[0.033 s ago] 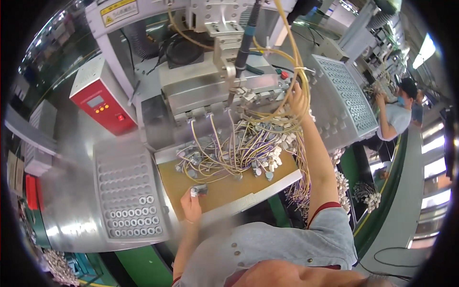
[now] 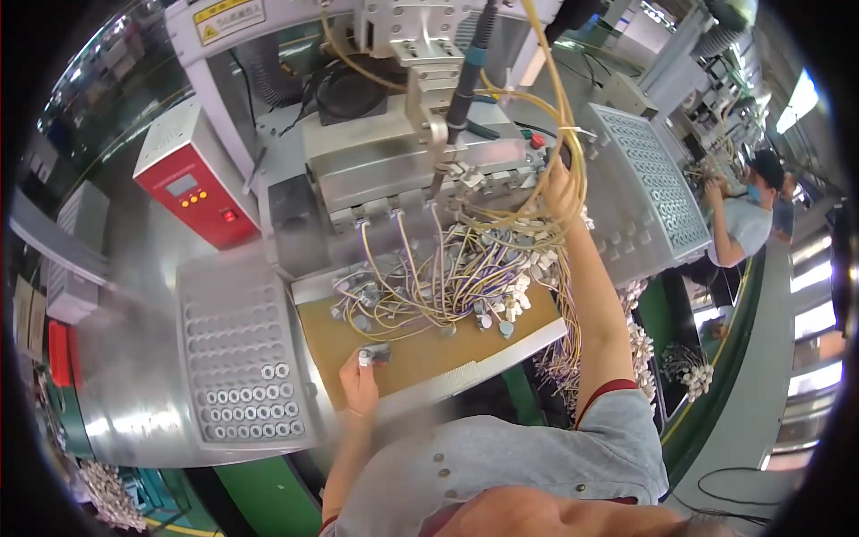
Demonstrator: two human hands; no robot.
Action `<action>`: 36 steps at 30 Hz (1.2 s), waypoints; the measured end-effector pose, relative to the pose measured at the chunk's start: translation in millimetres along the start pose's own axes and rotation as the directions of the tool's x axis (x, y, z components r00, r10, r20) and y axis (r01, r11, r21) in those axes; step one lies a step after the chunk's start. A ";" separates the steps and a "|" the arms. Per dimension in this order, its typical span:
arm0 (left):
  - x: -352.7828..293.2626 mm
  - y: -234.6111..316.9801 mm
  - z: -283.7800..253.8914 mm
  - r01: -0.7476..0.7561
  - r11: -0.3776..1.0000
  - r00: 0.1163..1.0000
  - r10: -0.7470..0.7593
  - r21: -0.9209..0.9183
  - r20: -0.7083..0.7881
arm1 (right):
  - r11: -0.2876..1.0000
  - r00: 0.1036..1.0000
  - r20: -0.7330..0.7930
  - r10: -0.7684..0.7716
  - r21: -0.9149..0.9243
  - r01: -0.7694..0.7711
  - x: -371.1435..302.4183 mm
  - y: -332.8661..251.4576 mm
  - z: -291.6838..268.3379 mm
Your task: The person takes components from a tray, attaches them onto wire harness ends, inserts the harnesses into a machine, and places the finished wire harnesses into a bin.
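Observation:
My left hand (image 2: 360,387) is closed on small grey-and-white cylindrical parts (image 2: 376,354), held above the front of a brown board with a white edge (image 2: 429,374). My right arm reaches forward, and my right hand (image 2: 562,192) is at the right end of the metal fixture (image 2: 385,174). Yellow tubes (image 2: 574,134) hang across it and hide most of its fingers; a red button (image 2: 537,140) is close by. On the board lies a tangled heap of yellow and purple wires (image 2: 447,277) with white connectors and grey round ends. Several wires lead up into the fixture's front slots.
Left of the board stands a grey tray (image 2: 234,336), its near rows filled with ring-shaped parts. A red-and-white control box (image 2: 197,183) is behind it. Another filled tray (image 2: 651,179) stands at the right. A soldering-iron-like tool (image 2: 467,80) hangs overhead. A person in a cap (image 2: 750,210) works far right.
The whole view has shifted very slightly. Both hands and the things around them look the same.

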State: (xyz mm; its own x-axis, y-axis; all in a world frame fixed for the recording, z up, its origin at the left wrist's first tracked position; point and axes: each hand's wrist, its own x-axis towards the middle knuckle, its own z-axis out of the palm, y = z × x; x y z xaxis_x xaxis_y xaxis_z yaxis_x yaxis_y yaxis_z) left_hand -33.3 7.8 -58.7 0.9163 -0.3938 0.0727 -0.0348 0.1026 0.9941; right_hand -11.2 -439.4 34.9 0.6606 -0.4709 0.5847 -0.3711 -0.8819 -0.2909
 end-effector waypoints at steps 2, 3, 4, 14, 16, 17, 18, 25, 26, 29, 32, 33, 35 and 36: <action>-0.3 1.4 2.2 0.013 1.000 1.000 -0.013 -0.008 -0.019 | 0.974 0.986 0.005 -0.164 -0.159 0.163 0.4 1.4 11.6; -0.4 1.6 2.3 0.022 1.000 1.000 -0.023 -0.020 -0.019 | 0.991 0.998 -0.019 -0.054 -0.122 0.052 -1.4 -11.5 8.3; -0.7 1.5 1.2 0.027 1.000 0.999 -0.027 -0.016 -0.028 | 0.992 0.998 -0.012 -0.057 -0.114 0.056 -1.0 -14.2 11.9; -0.2 9.2 2.0 0.021 1.000 1.000 -0.021 0.001 -0.019 | 0.967 0.990 -0.059 -0.127 -0.232 0.110 0.1 -19.6 11.3; -0.4 8.8 2.1 0.017 1.000 1.000 -0.017 -0.013 -0.021 | 0.971 0.996 -0.024 -0.080 -0.228 0.073 0.6 -19.9 10.2; -0.6 7.7 1.4 0.015 1.000 1.000 -0.015 -0.007 -0.016 | 0.970 0.997 -0.024 -0.079 -0.231 0.071 0.8 -19.8 10.1; -0.7 6.9 0.5 0.012 1.000 1.000 -0.012 0.000 -0.012 | 0.968 0.996 -0.031 -0.089 -0.237 0.079 1.1 -19.5 10.3; 7.7 44.8 16.1 0.068 0.987 0.989 -0.086 -0.147 -0.118 | 0.971 0.990 -0.068 -0.124 -0.213 0.107 5.8 -16.3 15.8; 9.9 51.4 13.5 -0.015 0.998 0.998 0.012 -0.059 -0.056 | 0.973 0.990 -0.073 -0.124 -0.207 0.106 4.7 -15.4 16.0; 28.8 71.1 14.4 -0.173 0.980 0.983 0.166 0.095 0.075 | 0.966 0.986 -0.065 -0.152 -0.218 0.135 4.8 -8.2 14.7; 61.1 95.9 28.8 -0.328 0.905 0.943 0.296 0.270 0.152 | 0.963 0.984 -0.051 -0.169 -0.221 0.154 2.1 -10.3 5.9; 71.2 98.9 34.7 -0.239 0.932 0.969 0.212 0.271 0.124 | 0.960 0.983 -0.022 -0.182 -0.220 0.173 3.2 -12.6 9.0; 88.4 102.8 45.8 -0.148 0.950 0.987 0.126 0.273 0.096 | 0.956 0.974 -0.029 -0.224 -0.199 0.214 3.1 -15.8 11.9; 95.4 105.2 52.6 -0.177 0.924 0.981 0.136 0.338 0.142 | 0.948 0.963 -0.053 -0.266 -0.194 0.251 1.4 -14.5 8.2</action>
State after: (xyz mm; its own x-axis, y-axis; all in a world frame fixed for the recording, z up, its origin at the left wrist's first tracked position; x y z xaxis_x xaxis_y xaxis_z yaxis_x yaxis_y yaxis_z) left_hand 29.4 -67.0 57.1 0.8371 -0.5021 0.2174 -0.3290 -0.1443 0.9333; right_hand 0.5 -427.4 33.8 0.7000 -0.2178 0.6801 -0.3130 -0.9496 0.0180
